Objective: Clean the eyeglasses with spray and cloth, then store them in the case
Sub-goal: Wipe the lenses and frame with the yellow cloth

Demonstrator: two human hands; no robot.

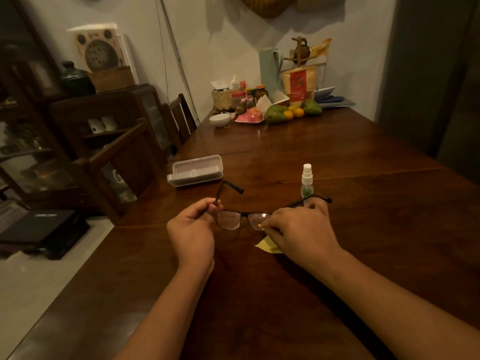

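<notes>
Yellow cloth (267,246) pinched to eyeglasses (231,220) by right hand (298,227); left hand (192,226) grips temple.
Rubbing hard may knock spray bottle (307,181) at twelve o'clock.

1. Eyeglasses (230,219): dark rectangular full-rim frame, clear lenses. Both temples are unfolded and point away toward 12 o'clock. Held level above the tabletop; the left hand (192,227) pinches the temple at its end of the frame, near the hinge.
2. Cloth (267,245): small, yellow, zigzag-cut edge. The right hand (298,227) pinches it against the other lens, and a loose corner hangs at 5 o'clock of the eyeglasses.
3. Spray bottle (307,181): small, clear, white capped nozzle. Upright at 1 o'clock of the eyeglasses, just beyond them.
4. Case (194,171): pale hard shell, oblong, lying open at 11 o'clock of the eyeglasses.
</notes>
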